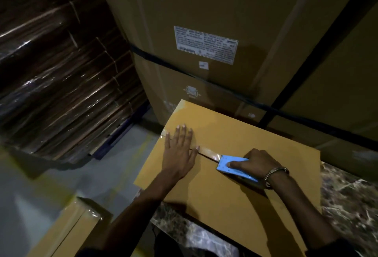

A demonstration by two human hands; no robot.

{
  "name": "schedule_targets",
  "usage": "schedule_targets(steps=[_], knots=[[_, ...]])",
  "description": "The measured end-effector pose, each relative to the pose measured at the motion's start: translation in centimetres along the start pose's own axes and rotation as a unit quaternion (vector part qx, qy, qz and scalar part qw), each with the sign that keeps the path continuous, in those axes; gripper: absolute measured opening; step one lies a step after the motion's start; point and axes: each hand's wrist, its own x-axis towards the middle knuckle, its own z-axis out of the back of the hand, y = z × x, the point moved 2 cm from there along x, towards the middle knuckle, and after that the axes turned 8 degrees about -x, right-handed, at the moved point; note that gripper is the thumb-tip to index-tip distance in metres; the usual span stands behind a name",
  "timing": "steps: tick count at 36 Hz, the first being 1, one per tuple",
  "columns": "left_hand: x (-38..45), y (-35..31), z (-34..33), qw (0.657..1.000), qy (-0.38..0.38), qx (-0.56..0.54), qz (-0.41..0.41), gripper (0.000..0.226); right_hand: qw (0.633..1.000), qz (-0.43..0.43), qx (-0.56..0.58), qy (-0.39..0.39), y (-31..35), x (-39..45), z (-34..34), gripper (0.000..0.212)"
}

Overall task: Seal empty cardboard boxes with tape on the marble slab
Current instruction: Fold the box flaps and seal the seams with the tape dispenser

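A brown cardboard box [235, 191] lies on the dark marble slab [347, 195], flaps closed. Clear tape [206, 151] runs along its centre seam from the left edge towards the middle. My left hand [180, 150] lies flat, fingers spread, on the taped left part of the seam. My right hand [257, 164], with a metal bracelet at the wrist, grips a blue tape dispenser [231, 166] that rests on the seam just right of the tape's end.
Large strapped cartons [204, 31] stand right behind the box. Wrapped stacks of flat cardboard [57, 72] fill the left. A taped box [67, 230] sits low at the bottom left on the grey floor [30, 191].
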Motion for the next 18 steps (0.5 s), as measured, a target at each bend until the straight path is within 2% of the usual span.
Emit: schedule_targets(steps=[6,10,14,18], knots=[[-1.1,-2.9,-1.9,1.0,-0.014,-0.002,0.026,0.073,0.999,-0.008,-0.034,-0.006,0.4,-0.2,0.0,0.062],[-1.1,-2.6,-1.9,0.999,-0.015,-0.011,0.032,0.071,1.0,-0.015,-0.025,0.006,-0.1,0.0,-0.4,0.064],[-1.0,-2.6,-2.0,0.999,-0.007,-0.008,0.04,0.069,1.0,-0.018,0.01,0.019,-1.4,0.0,-0.1,0.075],[-0.9,-2.4,-1.9,0.999,-0.013,-0.005,0.045,0.068,1.0,-0.015,-0.007,0.021,-4.4,-0.9,1.0,0.071]])
